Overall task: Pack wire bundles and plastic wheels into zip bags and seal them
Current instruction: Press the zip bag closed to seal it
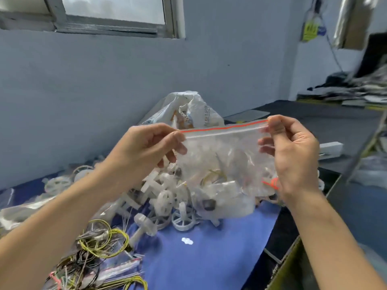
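Left hand (150,147) pinches the left end of the closure strip (224,128) between thumb and curled fingers, holding the zip bag (222,155) up in the air above the worktop (297,114). The strip, edged in red, runs left to right between the two hands and climbs slightly toward the right, so its long axis lies straight across the view, each end sitting in one hand. The bag hangs below it with its load sagging at the bottom: a yellow wire bundle (215,174) shows through the film, along with pale plastic parts that look like wheels. At the right end, the right hand (293,155) clamps the top corner with thumb and forefinger, its other fingers loosely curled behind the bag's edge. Whether the strip is pressed closed along its whole length I cannot tell. If it is not, either hand is placed to slide along it toward the other. Lower down, loose plastic wheels (165,199) are heaped on a blue cloth (199,258), and further wire bundles (100,237) lie near left.
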